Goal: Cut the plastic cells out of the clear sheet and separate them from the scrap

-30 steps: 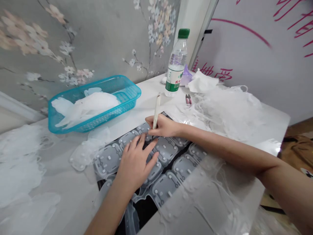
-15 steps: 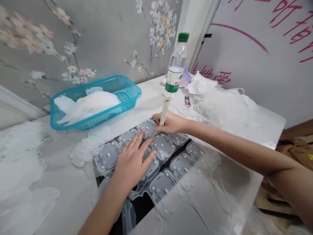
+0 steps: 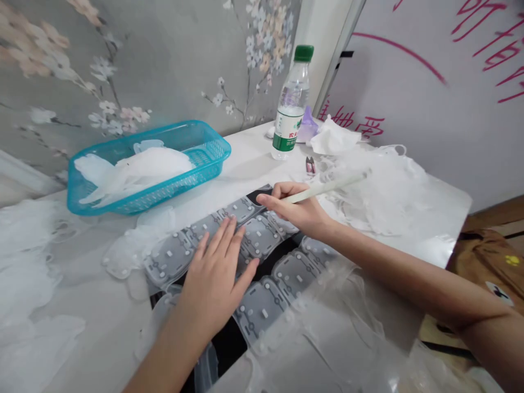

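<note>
A translucent moulded sheet of several pad-shaped pieces (image 3: 262,240) lies over a black mat (image 3: 235,333) on the white table. My left hand (image 3: 215,278) rests flat on this sheet, fingers stretched out and together. My right hand (image 3: 298,210) is closed around a pale stick-like tool (image 3: 327,187), held in a pen grip. The tool lies almost level, its tip at the sheet's far edge and its tail pointing right.
A turquoise basket (image 3: 204,164) of cut translucent pieces stands at the back left. A green-capped water bottle (image 3: 291,106), small snips (image 3: 310,164) and a heap of thin trimmings (image 3: 380,185) lie at the back right. Loose pieces (image 3: 126,251) lie left of the mat.
The tool in my right hand has swung from upright to nearly level, tail pointing right. My right hand moved slightly right along the sheet's far edge. My left hand stays pressed on the sheet.
</note>
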`<state>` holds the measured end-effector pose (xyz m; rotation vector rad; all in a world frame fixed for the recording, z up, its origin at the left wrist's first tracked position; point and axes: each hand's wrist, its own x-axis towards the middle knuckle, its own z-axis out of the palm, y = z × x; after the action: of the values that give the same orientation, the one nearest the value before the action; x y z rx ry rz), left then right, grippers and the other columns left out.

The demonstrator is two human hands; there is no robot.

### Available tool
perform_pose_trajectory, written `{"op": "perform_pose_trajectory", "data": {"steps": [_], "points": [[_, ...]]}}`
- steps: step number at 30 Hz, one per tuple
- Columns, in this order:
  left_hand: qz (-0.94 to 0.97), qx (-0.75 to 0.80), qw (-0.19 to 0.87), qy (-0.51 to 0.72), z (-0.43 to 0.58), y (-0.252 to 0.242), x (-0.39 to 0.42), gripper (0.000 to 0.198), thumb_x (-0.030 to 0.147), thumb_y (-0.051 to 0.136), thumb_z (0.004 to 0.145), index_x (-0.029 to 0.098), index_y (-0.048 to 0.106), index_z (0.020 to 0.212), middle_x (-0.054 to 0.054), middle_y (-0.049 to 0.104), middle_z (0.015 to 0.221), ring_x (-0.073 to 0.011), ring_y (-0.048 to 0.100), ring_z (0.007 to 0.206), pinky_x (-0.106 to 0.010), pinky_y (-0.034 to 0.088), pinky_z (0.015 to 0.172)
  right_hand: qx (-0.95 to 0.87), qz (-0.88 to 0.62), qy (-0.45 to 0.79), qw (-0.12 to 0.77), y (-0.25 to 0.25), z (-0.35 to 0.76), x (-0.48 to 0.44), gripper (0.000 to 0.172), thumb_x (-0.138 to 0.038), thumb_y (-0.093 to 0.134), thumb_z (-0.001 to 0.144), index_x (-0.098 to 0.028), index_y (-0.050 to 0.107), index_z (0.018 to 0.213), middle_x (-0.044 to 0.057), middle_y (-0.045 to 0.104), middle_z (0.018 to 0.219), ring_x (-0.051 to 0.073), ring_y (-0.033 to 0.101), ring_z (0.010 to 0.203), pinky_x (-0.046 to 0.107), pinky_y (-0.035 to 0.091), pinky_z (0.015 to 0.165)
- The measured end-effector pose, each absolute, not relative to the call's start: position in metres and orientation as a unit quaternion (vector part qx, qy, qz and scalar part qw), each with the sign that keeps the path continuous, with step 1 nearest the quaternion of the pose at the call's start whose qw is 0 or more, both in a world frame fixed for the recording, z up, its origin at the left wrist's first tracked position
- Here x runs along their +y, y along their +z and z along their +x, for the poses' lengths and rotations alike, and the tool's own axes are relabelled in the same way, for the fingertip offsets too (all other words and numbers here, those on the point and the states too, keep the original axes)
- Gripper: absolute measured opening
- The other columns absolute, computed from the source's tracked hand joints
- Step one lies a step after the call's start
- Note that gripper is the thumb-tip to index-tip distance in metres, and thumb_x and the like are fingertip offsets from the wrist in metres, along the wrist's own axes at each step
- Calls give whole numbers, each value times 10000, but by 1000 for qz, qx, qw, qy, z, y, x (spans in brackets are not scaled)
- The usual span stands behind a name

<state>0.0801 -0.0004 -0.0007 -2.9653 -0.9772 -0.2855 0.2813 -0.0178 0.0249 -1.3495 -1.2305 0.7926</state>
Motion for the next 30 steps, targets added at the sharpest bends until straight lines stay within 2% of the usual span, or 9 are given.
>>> {"op": "perform_pose_trajectory", "data": {"steps": [2,4,6,10,13,17,20,25,30], "points": [[-950,-300,-26,-85,77,-5,-3,525,431,379,925,170,414,1379,-111,365,1475,-275,346,1358,-512,346,1061,-518,-581,284,559,25,276,-22,540,-490,683,728,-184,334,450,-54,339,433,52,304,445,227,253,430],[-951,-294,-50,-77,75,-9,-2,514,423,391,925,217,391,1396,-96,349,1486,-272,355,1353,-512,358,1050,-531,-582,274,552,23,271,-26,552,-470,696,722,-181,321,437,-54,307,430,57,299,455,235,243,438],[-953,-283,-56,-91,73,-9,0,472,396,413,921,238,438,1365,-97,364,1479,-283,375,1338,-516,369,1036,-534,-586,278,543,20,267,-29,542,-456,694,728,-177,340,426,-51,308,420,57,291,448,240,235,434],[-970,-192,-40,-141,71,-3,-4,305,242,421,918,254,633,1138,-48,576,1305,-270,474,1256,-473,392,1014,-493,-613,283,548,13,267,-30,504,-505,655,747,-169,472,419,-28,378,399,70,321,439,250,260,435],[-977,-150,-40,-144,73,-1,-7,293,217,419,921,244,659,1089,-35,642,1206,-256,532,1190,-430,424,975,-469,-628,294,548,9,270,-29,465,-539,647,739,-164,575,473,-12,430,415,87,369,459,253,284,446],[-975,-178,-42,-125,77,-2,-8,347,293,395,942,277,566,1244,-33,603,1271,-252,526,1204,-470,387,1001,-479,-618,325,531,11,276,-29,448,-494,704,703,-164,514,468,-27,437,446,74,368,461,242,301,448],[-971,-210,-41,-103,79,-2,-11,375,382,365,950,300,538,1273,-31,556,1334,-270,483,1251,-533,324,1038,-468,-616,335,537,16,283,-29,418,-471,698,726,-169,495,520,-40,447,443,64,367,426,235,290,422],[-972,-218,-27,-79,79,-2,-16,404,326,339,954,319,483,1331,-62,484,1401,-315,404,1313,-586,351,991,-448,-600,340,569,25,290,-32,297,-390,672,783,-203,451,713,-87,428,445,55,338,393,208,259,398],[-976,-199,-17,-85,78,-5,-15,394,325,383,941,327,504,1317,-104,477,1398,-346,386,1320,-594,386,951,-495,-602,271,566,28,286,-34,472,-332,752,691,-194,327,538,-87,336,462,38,275,442,200,224,416]]}}
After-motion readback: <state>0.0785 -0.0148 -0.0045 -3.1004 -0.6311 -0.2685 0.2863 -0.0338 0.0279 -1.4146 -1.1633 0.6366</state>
